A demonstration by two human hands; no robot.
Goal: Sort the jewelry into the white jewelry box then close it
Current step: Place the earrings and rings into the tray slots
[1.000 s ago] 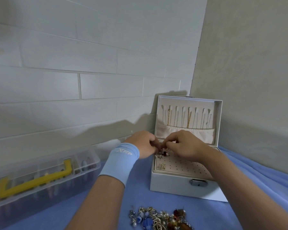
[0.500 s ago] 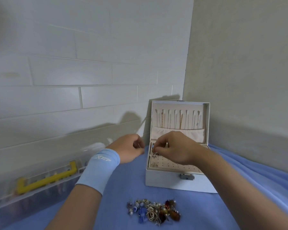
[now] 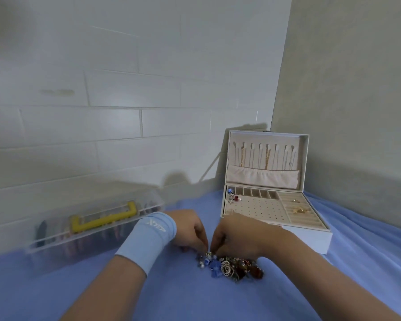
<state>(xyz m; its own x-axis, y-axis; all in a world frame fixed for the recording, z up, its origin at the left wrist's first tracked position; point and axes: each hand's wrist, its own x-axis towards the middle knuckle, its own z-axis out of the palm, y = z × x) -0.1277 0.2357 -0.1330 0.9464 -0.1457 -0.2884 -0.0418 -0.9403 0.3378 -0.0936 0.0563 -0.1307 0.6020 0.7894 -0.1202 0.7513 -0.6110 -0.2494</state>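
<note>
Blue cloth [image 3: 195, 302] covers the surface: smooth, creased at far right, with bare room near you and left of your forearms. The jewelry pile [image 3: 232, 267] lies on it at centre: blue, red and amber beads, metal rings. Your left hand [image 3: 188, 230] and right hand [image 3: 236, 237] meet at the pile's far-left edge, fingers curled down onto it; cannot tell whether they pinch a piece. The pale blue wristband [image 3: 148, 237] on your left wrist reads "XTEP". Far left: clear plastic case [image 3: 90, 228] with a yellow handle [image 3: 104, 218]. Far right: white jewelry box [image 3: 310, 239], lid [image 3: 264, 140] upright, chains hung inside it. White brick wall [image 3: 102, 89] stands behind.
</note>
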